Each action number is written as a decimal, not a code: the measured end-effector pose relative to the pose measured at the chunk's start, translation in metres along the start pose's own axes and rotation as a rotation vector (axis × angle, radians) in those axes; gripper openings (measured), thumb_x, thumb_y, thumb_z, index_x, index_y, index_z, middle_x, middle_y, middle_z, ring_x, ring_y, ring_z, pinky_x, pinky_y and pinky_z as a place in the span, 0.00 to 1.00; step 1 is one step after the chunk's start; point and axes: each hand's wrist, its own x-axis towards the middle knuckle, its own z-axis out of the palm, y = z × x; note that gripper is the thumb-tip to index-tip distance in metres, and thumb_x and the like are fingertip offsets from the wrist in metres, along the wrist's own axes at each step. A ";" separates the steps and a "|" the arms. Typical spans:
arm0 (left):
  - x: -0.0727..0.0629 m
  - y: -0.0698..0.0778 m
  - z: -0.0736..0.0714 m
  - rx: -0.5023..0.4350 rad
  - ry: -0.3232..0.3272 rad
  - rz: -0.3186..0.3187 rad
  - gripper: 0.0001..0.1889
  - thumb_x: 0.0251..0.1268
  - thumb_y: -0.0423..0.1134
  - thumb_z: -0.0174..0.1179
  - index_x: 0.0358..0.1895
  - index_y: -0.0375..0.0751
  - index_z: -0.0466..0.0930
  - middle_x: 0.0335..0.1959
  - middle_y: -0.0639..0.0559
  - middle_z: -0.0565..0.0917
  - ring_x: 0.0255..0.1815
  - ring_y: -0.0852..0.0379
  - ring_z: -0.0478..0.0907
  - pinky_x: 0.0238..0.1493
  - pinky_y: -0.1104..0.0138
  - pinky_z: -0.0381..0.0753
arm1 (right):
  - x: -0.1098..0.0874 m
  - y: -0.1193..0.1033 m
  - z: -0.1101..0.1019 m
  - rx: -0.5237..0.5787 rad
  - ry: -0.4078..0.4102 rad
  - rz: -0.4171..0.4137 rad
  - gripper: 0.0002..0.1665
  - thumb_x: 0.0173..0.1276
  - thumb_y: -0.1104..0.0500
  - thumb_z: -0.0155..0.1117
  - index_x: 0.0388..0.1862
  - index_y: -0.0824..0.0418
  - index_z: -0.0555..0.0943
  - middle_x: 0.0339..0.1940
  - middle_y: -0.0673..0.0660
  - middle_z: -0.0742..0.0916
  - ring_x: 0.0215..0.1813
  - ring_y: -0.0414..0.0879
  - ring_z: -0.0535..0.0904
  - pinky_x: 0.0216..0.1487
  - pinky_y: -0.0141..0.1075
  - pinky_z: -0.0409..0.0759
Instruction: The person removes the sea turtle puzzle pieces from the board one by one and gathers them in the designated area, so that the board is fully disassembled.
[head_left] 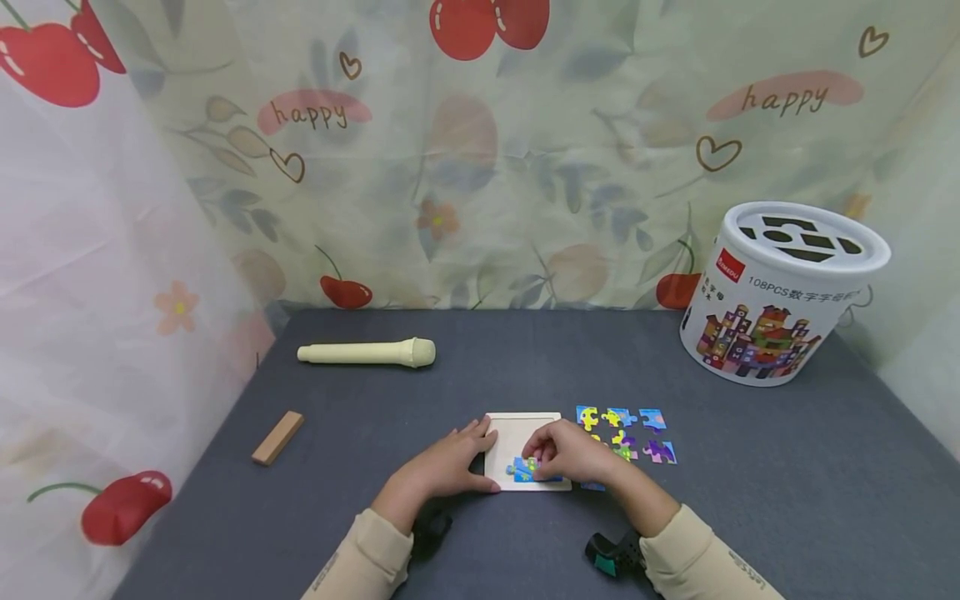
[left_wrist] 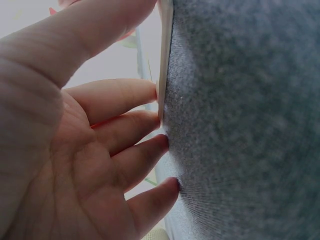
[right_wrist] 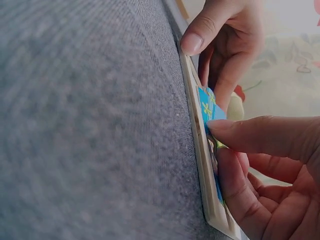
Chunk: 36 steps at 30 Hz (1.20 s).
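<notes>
A shallow light-wood puzzle tray [head_left: 504, 429] lies in front of me. My left hand [head_left: 448, 463] rests along its left side, the thumb at the near corner and the fingers spread up the edge. In the left wrist view the fingertips [left_wrist: 152, 92] touch the tray's rim. With thumb and fingers my right hand [head_left: 576, 452] pinches a blue jigsaw piece [right_wrist: 206, 106] low over the tray's near part. More blue puzzle shows beneath the right hand, partly hidden. To the tray's right lie several loose jigsaw pieces [head_left: 660, 452], some behind the right hand.
A cream toy microphone [head_left: 365, 353] lies at the back left, with a wooden block [head_left: 277, 437] nearer on the left. At the back right stands a white bucket [head_left: 772, 300] with a slotted lid. Printed curtains [head_left: 480, 208] hang behind the dark table [head_left: 480, 375].
</notes>
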 end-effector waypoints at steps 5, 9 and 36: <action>0.000 0.000 0.000 0.004 0.002 0.003 0.40 0.53 0.51 0.66 0.68 0.36 0.63 0.74 0.41 0.54 0.75 0.45 0.51 0.72 0.50 0.52 | -0.001 0.000 -0.001 -0.020 -0.007 -0.010 0.08 0.50 0.71 0.68 0.32 0.66 0.83 0.20 0.50 0.79 0.23 0.35 0.71 0.25 0.26 0.71; -0.001 0.000 0.000 0.003 0.001 -0.002 0.40 0.53 0.51 0.66 0.68 0.37 0.63 0.74 0.41 0.54 0.75 0.45 0.51 0.72 0.50 0.52 | -0.001 -0.002 -0.003 -0.015 -0.020 0.001 0.06 0.53 0.70 0.66 0.32 0.65 0.83 0.21 0.50 0.80 0.24 0.37 0.71 0.25 0.27 0.71; 0.001 0.002 0.000 0.012 -0.010 -0.032 0.41 0.52 0.52 0.67 0.68 0.39 0.62 0.74 0.44 0.54 0.75 0.47 0.50 0.72 0.52 0.52 | -0.027 0.009 -0.037 0.353 -0.091 0.077 0.16 0.62 0.61 0.64 0.42 0.74 0.78 0.27 0.50 0.85 0.28 0.40 0.80 0.33 0.35 0.81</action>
